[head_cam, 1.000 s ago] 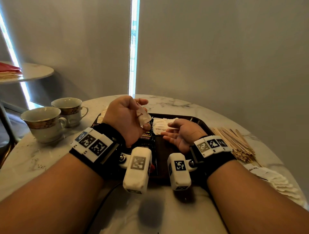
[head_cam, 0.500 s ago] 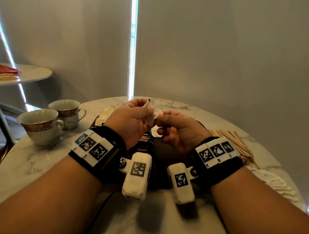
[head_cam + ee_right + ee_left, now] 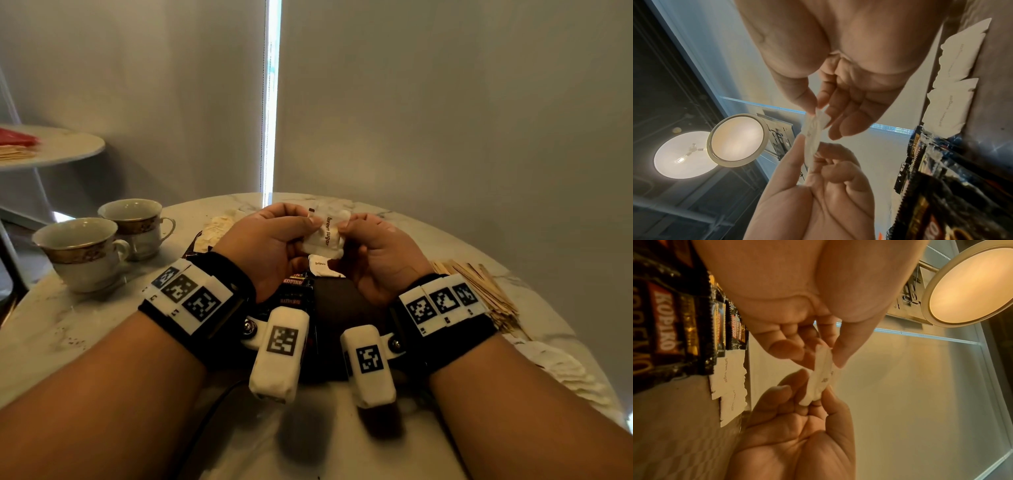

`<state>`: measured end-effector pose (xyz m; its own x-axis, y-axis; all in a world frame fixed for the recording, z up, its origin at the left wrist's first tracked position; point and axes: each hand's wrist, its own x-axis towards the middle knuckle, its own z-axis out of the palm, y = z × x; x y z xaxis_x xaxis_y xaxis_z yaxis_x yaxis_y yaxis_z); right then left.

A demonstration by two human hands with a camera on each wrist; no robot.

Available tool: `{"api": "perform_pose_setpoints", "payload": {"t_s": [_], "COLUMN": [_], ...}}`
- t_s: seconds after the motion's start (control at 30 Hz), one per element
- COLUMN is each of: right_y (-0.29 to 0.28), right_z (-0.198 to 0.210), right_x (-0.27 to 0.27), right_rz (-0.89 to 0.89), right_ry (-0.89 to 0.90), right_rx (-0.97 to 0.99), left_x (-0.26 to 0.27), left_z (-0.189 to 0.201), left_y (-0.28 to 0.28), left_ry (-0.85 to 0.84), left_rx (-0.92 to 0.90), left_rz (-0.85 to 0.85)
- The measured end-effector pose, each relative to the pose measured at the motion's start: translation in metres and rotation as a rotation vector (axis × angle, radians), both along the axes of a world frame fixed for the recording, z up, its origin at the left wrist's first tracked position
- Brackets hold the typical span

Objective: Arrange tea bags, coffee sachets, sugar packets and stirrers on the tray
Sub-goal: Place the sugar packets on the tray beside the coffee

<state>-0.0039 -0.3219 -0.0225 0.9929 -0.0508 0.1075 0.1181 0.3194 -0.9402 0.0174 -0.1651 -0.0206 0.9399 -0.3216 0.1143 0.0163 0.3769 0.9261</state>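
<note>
Left hand and right hand pinch brown sugar packet above tray's far edge, apparently squaring it for placement.

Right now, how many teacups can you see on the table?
2. One teacup stands near the table's left edge; the other teacup stands just behind it, farther from the person. Both are left of the hands.

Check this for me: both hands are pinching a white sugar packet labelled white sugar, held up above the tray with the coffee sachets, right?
Not quite. The sugar packet reads brown sugar, not white sugar; the head view shows the print clearly. The rest stands: the left hand and right hand both pinch it above the tray, where the coffee sachets lie.
</note>
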Motion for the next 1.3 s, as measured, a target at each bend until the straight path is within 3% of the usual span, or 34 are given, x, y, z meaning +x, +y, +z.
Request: {"api": "perform_pose_setpoints", "payload": {"t_s": [0.37,1.3], "right_y": [0.002,0.007], "right_z": [0.002,-0.002], "right_x": [-0.003,0.002], "right_rz": [-0.041,-0.121], "right_ry": [-0.030,0.032], "right_rx": [0.046,-0.093], "left_x": [0.000,0.010], "left_z": [0.001,-0.005], "left_y": [0.000,-0.002], "left_ry": [-0.006,0.006], "left_rx": [0.013,0.032], "left_rz": [0.053,0.160]}}
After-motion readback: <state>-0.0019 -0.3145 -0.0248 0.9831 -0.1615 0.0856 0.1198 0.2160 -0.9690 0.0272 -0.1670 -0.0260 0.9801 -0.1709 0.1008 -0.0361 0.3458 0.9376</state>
